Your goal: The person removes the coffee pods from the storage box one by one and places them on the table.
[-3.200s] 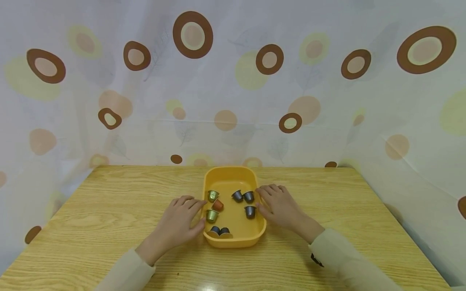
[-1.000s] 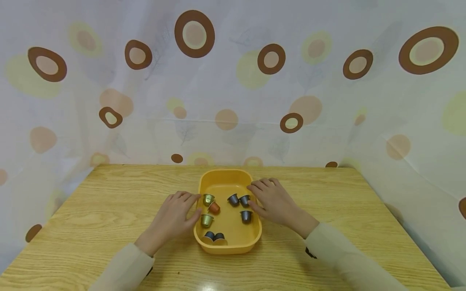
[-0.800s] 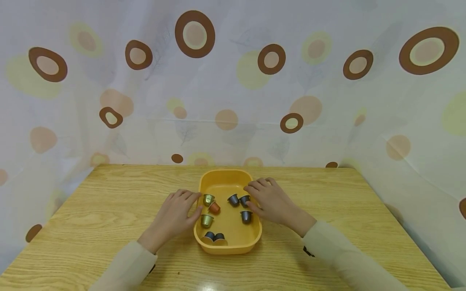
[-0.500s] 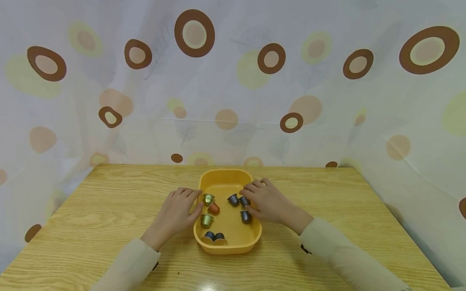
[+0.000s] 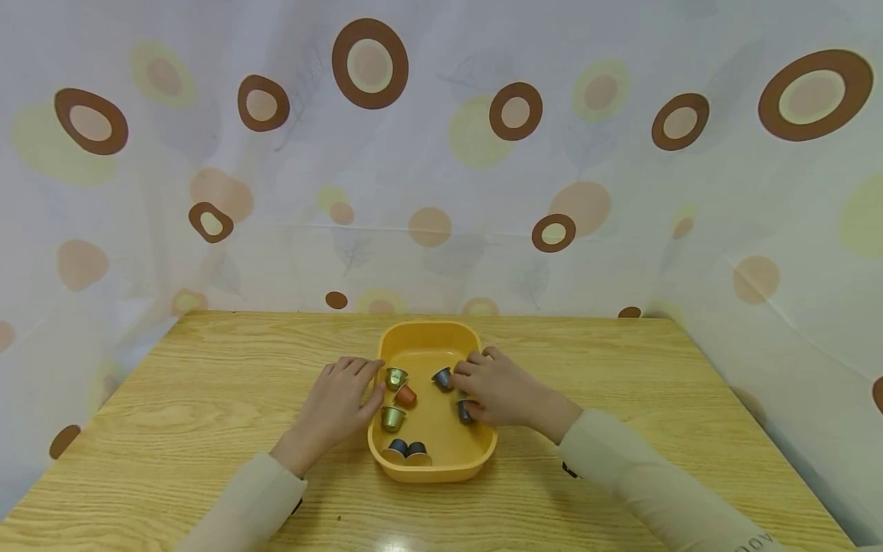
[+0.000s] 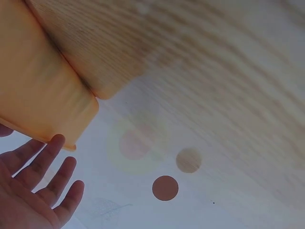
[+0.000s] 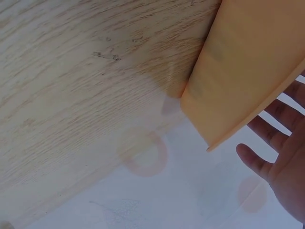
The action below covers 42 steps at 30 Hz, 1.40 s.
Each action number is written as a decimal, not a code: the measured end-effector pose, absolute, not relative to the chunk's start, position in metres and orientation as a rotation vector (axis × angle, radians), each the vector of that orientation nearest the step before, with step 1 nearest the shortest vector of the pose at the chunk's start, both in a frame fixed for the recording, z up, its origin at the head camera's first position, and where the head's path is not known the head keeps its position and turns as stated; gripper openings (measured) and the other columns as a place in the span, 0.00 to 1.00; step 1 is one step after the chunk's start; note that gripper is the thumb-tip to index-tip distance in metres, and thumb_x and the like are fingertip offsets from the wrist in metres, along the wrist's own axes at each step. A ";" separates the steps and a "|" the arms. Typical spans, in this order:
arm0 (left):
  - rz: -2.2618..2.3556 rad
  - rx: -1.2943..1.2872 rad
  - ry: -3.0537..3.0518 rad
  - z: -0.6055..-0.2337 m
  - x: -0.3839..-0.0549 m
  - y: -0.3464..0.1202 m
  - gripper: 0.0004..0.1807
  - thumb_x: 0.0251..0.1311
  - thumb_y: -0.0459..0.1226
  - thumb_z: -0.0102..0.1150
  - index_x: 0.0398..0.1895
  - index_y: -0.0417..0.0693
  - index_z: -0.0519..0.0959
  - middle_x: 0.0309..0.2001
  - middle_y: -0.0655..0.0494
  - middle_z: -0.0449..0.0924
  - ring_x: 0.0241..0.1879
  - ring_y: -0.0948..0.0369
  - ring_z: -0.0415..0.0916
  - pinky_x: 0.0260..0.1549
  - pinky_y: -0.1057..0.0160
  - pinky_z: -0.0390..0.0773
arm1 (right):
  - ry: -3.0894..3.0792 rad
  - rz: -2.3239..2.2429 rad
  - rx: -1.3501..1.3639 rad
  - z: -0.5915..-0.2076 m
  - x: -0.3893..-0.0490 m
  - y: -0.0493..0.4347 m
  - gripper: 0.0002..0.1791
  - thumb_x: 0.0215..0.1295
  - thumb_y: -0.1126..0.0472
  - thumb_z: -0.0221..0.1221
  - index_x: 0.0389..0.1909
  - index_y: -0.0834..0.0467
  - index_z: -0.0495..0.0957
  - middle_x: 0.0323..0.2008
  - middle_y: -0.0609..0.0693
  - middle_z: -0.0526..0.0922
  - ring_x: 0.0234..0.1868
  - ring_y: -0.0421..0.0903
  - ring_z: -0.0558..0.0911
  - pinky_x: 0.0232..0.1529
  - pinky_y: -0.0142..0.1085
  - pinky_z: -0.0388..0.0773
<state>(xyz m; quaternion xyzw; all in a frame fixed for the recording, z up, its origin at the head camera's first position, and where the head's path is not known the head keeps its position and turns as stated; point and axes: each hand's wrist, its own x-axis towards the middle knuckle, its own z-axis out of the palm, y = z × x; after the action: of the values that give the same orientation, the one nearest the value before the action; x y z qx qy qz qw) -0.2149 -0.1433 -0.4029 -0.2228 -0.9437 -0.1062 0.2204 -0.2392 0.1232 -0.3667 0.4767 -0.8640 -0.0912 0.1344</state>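
Note:
A yellow plastic tub (image 5: 432,473) holds several coffee capsules. On its left side lie a green capsule (image 5: 395,378), an orange one (image 5: 405,395) and another green one (image 5: 393,418). Dark capsules (image 5: 416,452) sit in the near left corner. My left hand (image 5: 340,395) has its fingertips at the left rim, fingers loosely spread in the left wrist view. Over the right rim reaches my right hand (image 5: 500,391), fingers extended inward above the dark capsules. It partly covers one dark capsule (image 5: 465,412), hides another, and its fingertips are right beside a third (image 5: 443,379).
The tub stands on a wood-grain table (image 5: 241,399), toward its far edge. A pale curtain (image 5: 428,153) with brown ring patterns hangs behind and along both sides. In the right wrist view the tub's side wall (image 7: 248,67) rises from the tabletop.
The tub has shifted slightly toward me and to the left since the earliest frame. My right hand has since moved left over the tub, covering a dark capsule. The left hand stays near the left rim.

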 end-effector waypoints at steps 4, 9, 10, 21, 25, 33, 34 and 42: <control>-0.300 -0.612 -2.605 -0.404 -0.215 -0.143 0.19 0.61 0.45 0.49 0.52 0.48 0.76 0.45 0.54 0.80 0.49 0.54 0.74 0.49 0.52 0.72 | -2.514 -0.285 1.395 -0.366 -0.239 0.120 0.14 0.56 0.54 0.59 0.44 0.49 0.75 0.40 0.45 0.78 0.41 0.46 0.74 0.45 0.43 0.70; -0.300 -0.615 -2.599 -0.404 -0.215 -0.143 0.19 0.61 0.45 0.49 0.52 0.48 0.76 0.45 0.54 0.80 0.48 0.54 0.74 0.49 0.52 0.72 | -2.556 -0.349 1.400 -0.365 -0.239 0.116 0.12 0.58 0.52 0.57 0.43 0.48 0.77 0.36 0.44 0.77 0.35 0.45 0.72 0.40 0.41 0.68; -0.298 -0.615 -2.599 -0.405 -0.215 -0.143 0.19 0.61 0.45 0.49 0.52 0.48 0.76 0.45 0.54 0.80 0.48 0.54 0.74 0.49 0.52 0.72 | -2.567 -0.366 1.399 -0.365 -0.239 0.115 0.12 0.58 0.51 0.57 0.43 0.48 0.77 0.35 0.44 0.77 0.34 0.45 0.71 0.38 0.40 0.67; -0.300 -0.610 -2.596 -0.405 -0.216 -0.144 0.19 0.61 0.45 0.49 0.52 0.49 0.76 0.45 0.55 0.80 0.48 0.55 0.74 0.48 0.52 0.72 | -2.638 -0.443 1.384 -0.366 -0.239 0.109 0.09 0.56 0.52 0.60 0.38 0.47 0.78 0.34 0.43 0.78 0.31 0.44 0.67 0.33 0.37 0.59; -0.289 -0.612 -2.597 -0.405 -0.215 -0.144 0.19 0.61 0.45 0.49 0.52 0.49 0.76 0.45 0.55 0.80 0.48 0.55 0.74 0.48 0.53 0.72 | -2.671 -0.476 1.367 -0.367 -0.240 0.106 0.08 0.55 0.54 0.61 0.37 0.46 0.78 0.34 0.42 0.78 0.30 0.44 0.66 0.33 0.37 0.59; -0.301 -0.607 -2.606 -0.404 -0.214 -0.143 0.19 0.61 0.44 0.48 0.52 0.48 0.76 0.45 0.55 0.80 0.48 0.55 0.74 0.48 0.53 0.72 | -2.738 -0.511 1.337 -0.364 -0.237 0.102 0.10 0.54 0.55 0.62 0.39 0.45 0.78 0.35 0.41 0.80 0.32 0.44 0.68 0.35 0.38 0.61; -0.300 -0.607 -2.607 -0.404 -0.214 -0.143 0.19 0.61 0.44 0.48 0.52 0.48 0.76 0.45 0.55 0.80 0.48 0.55 0.74 0.48 0.53 0.72 | -2.743 -0.515 1.336 -0.364 -0.237 0.102 0.11 0.53 0.55 0.62 0.39 0.45 0.78 0.36 0.41 0.80 0.32 0.44 0.68 0.35 0.38 0.62; -0.301 -0.603 -2.606 -0.404 -0.214 -0.142 0.19 0.61 0.44 0.49 0.52 0.48 0.76 0.45 0.55 0.80 0.48 0.54 0.74 0.48 0.53 0.72 | -2.788 -0.461 1.352 -0.364 -0.238 0.102 0.13 0.52 0.59 0.63 0.39 0.43 0.79 0.37 0.40 0.80 0.32 0.43 0.68 0.35 0.37 0.61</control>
<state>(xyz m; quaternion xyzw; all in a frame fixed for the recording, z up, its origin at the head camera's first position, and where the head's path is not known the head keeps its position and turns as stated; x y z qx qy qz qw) -0.2139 -0.1421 -0.4039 -0.2185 -0.9438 -0.1090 0.2229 -0.2381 0.1019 -0.3644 0.4315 -0.8900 -0.1473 0.0045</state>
